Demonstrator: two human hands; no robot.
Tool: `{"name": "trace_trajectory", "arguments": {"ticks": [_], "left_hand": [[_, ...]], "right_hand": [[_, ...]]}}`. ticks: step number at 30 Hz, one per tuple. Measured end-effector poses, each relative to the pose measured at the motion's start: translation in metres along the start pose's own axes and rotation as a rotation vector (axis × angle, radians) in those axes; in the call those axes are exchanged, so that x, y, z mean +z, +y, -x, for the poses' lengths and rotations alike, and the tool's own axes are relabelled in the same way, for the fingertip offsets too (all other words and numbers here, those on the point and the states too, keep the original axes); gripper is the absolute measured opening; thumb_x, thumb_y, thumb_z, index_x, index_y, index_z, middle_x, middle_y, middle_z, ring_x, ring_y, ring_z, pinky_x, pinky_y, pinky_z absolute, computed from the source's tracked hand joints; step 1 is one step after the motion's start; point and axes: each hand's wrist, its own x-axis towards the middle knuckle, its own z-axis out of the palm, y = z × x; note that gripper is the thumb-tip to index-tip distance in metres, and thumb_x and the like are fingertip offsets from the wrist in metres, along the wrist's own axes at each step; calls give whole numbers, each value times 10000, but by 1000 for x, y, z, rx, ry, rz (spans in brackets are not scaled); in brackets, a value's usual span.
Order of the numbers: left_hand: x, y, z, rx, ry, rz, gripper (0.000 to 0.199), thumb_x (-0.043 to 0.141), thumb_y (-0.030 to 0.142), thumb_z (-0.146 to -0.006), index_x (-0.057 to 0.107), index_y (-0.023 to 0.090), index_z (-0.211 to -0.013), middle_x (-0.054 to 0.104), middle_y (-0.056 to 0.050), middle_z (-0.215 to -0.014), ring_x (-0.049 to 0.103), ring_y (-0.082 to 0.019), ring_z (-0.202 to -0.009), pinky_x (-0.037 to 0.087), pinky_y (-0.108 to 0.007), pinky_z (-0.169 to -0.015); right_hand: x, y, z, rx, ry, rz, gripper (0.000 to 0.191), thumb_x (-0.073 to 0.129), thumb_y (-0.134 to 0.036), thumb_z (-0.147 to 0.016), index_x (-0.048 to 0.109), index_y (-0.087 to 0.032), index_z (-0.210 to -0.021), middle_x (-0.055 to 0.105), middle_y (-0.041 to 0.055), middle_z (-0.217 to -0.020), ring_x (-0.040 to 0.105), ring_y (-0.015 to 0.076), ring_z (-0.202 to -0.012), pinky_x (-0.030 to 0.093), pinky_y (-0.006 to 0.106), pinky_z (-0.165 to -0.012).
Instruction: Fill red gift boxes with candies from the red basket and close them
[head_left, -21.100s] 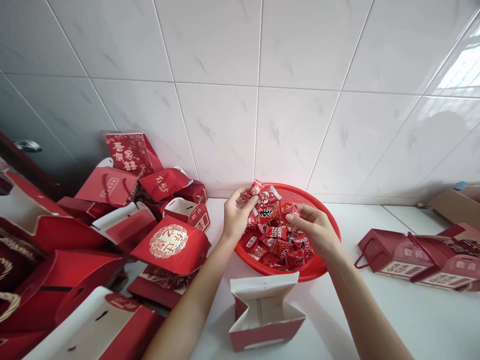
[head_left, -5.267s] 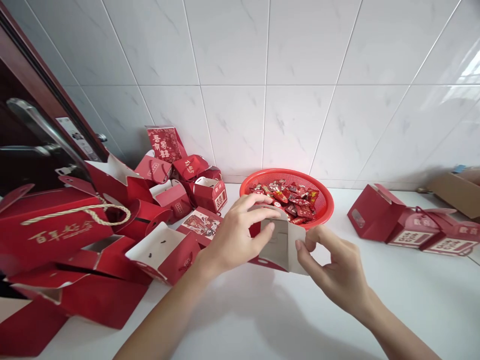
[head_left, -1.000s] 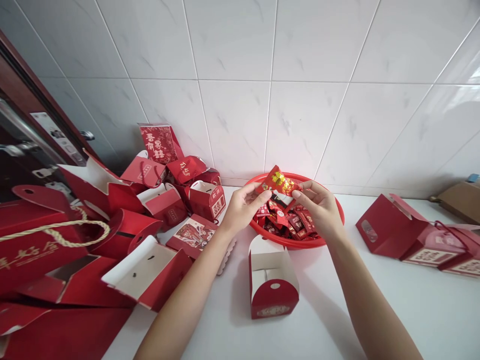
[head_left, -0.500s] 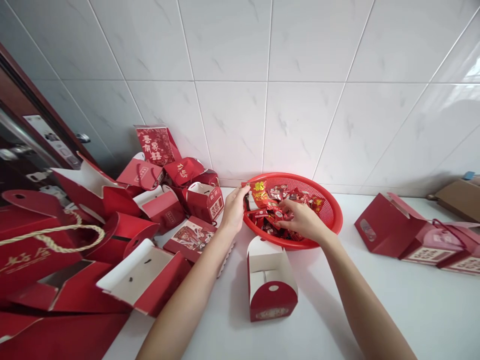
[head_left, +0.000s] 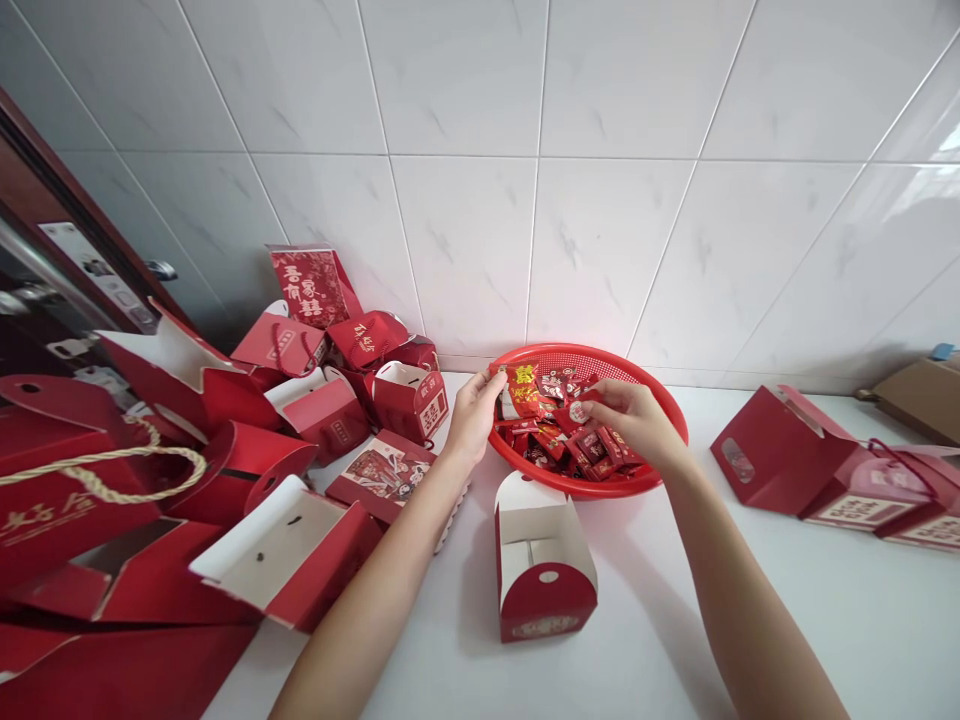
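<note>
My left hand [head_left: 474, 415] is closed at the left rim of a red plastic basket [head_left: 670, 428], pinching a red packet with gold characters [head_left: 523, 388]. Over the basket's right half, my right hand [head_left: 636, 418] has thumb and fingers closed on a red-wrapped candy [head_left: 579, 412] with a pale round mark. Several more wrapped candies [head_left: 596, 452] lie heaped beneath both hands. In front of the basket stands an open red gift box [head_left: 546, 600], its white inside facing up and a round hole in its front flap.
Many red gift boxes [head_left: 330, 415] crowd the left, one with a rope handle [head_left: 112, 480]. More red boxes [head_left: 780, 455] stand at right, beside a brown carton [head_left: 919, 395]. A tiled wall [head_left: 450, 250] rises behind the white tabletop [head_left: 652, 620].
My right hand has moved right and slightly up from the middle of the candies, with a candy now at its fingertips. My left hand still holds the gold-lettered packet.
</note>
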Motion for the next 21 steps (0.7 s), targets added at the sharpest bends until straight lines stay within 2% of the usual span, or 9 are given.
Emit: {"name": "trace_trajectory", "arguments": {"ticks": [2, 4, 6, 7, 9, 11, 13, 17, 21], "left_hand": [[0, -4, 1, 39, 33, -87, 344, 794, 432, -737, 687, 197, -964, 735, -39, -943, 685, -210, -935, 531, -308, -839], [1, -8, 3, 83, 54, -176, 408, 747, 379, -807, 649, 225, -1171, 732, -36, -957, 682, -201, -923, 535, -311, -842], [3, -10, 5, 144, 29, -246, 516, 688, 342, -866, 555, 262, -1358, 735, -45, -1041, 683, -200, -949, 541, -325, -870], [4, -10, 6, 188, 7, -279, 519, 661, 328, -885, 535, 274, -1386, 729, -56, -1121, 682, -204, -995, 540, -332, -898], [5, -10, 8, 279, -37, -349, 382, 615, 302, -904, 615, 261, -1283, 706, -67, -1239, 665, -216, -1096, 526, -344, -962], [7, -8, 10, 328, -74, -409, 213, 565, 274, -910, 703, 224, -1066, 726, -69, -1202, 659, -226, -1128, 512, -353, -1001], [8, -5, 11, 313, -105, -435, 202, 529, 250, -906, 725, 206, -923, 760, -67, -1083, 678, -229, -1081, 517, -361, -992], [11, -1, 14, 252, -170, -422, 209, 555, 242, -855, 760, 206, -871, 770, -63, -1020, 686, -230, -1043, 514, -353, -976], [13, 1, 17, 207, -246, -405, 223, 599, 324, -848, 789, 211, -817, 764, -73, -973, 682, -245, -987, 514, -343, -898]], "right_hand": [[-4, -7, 2, 4, 31, -107, 322, 776, -491, -757, 635, -201, -743, 684, 14, -751, 681, 194, -671, 552, 323, -639], [-6, -11, 3, 22, 69, -192, 361, 829, -504, -706, 636, -199, -724, 677, 5, -725, 670, 181, -669, 565, 320, -662], [-6, -13, 4, 47, 98, -253, 367, 859, -491, -679, 644, -199, -735, 669, -9, -701, 667, 169, -649, 568, 313, -665], [-6, -13, 3, 57, 102, -271, 358, 863, -481, -681, 658, -197, -752, 672, -11, -698, 670, 165, -642, 566, 306, -661], [-4, -12, 3, 69, 85, -294, 323, 856, -454, -702, 694, -193, -800, 700, 0, -729, 686, 166, -659, 560, 291, -657], [-1, -11, 3, 73, 57, -326, 291, 849, -430, -720, 707, -194, -814, 726, 13, -782, 700, 168, -692, 560, 284, -666], [3, -12, 4, 74, 51, -368, 287, 858, -418, -712, 691, -201, -798, 734, 12, -798, 701, 168, -695, 565, 290, -676], [13, -15, 5, 37, 109, -334, 321, 862, -442, -699, 661, -208, -790, 717, 4, -749, 681, 175, -671, 571, 315, -670], [20, -16, 5, 4, 165, -252, 325, 844, -458, -703, 646, -215, -790, 716, 8, -765, 673, 180, -675, 585, 339, -685]]}}
